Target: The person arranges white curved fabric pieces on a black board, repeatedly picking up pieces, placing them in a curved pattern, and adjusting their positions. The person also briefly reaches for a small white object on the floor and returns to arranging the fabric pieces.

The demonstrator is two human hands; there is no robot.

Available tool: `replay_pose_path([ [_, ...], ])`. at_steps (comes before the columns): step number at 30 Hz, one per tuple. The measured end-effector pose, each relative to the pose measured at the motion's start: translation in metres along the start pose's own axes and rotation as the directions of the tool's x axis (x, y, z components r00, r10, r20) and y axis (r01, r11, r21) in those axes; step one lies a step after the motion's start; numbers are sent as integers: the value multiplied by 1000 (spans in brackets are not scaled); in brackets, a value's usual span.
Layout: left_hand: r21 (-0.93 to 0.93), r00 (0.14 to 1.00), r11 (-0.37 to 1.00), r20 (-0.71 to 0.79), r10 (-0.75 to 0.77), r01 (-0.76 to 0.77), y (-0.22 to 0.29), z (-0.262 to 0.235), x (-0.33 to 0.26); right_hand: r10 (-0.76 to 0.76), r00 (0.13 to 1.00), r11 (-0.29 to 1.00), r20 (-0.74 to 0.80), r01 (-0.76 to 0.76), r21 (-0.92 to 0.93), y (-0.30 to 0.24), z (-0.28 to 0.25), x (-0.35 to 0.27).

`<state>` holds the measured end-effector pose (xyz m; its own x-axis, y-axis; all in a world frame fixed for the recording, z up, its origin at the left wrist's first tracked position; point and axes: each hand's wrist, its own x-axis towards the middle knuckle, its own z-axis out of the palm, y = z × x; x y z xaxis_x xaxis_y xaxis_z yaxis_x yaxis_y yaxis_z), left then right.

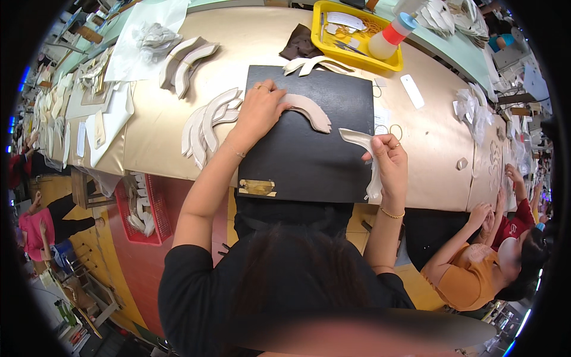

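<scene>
My left hand (259,113) presses down on a curved beige cut piece (310,110) that lies on a black work mat (309,140). My right hand (389,163) grips a long pale curved strip (364,143) at the mat's right edge; the strip hangs down past the table edge. To the left of the mat lies a stack of similar white curved pieces (207,125). More pale pieces (315,64) rest at the mat's far edge.
A yellow tray (324,41) holds tools, and a squeeze bottle (392,35) with an orange and blue top lies on it. A dark brown piece (300,44) lies beside the tray. A red basket (143,208) hangs under the tan table (154,137). A person in orange (476,268) works at right.
</scene>
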<state>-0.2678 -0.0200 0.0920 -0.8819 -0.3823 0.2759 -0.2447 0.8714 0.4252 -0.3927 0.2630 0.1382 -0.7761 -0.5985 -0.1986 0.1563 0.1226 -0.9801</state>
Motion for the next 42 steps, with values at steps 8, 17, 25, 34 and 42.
replay_pose_path([
  [8, 82, 973, 991, -194, 124, -109, 26, -10, -12, 34, 999, 997, -34, -31, 71, 5, 6, 12],
  [17, -666, 936, 667, 318, -151, 334, 99, -49, -72, -5, 985, 986, -171, 33, 163, 4, -10, 10],
  [25, -522, 990, 843, 125, -73, 128, 82, -17, -67, 108, 994, 993, 31, -109, 38, 0, 11, -9],
  [34, -766, 813, 280, 569, -125, 579, 90, -31, -60, 27, 995, 999, 99, -29, 19, 18, 37, -13],
  [42, -748, 776, 211, 592, -217, 630, 73, -33, -76, -22, 983, 990, -182, -4, -144, 30, 7, 33],
])
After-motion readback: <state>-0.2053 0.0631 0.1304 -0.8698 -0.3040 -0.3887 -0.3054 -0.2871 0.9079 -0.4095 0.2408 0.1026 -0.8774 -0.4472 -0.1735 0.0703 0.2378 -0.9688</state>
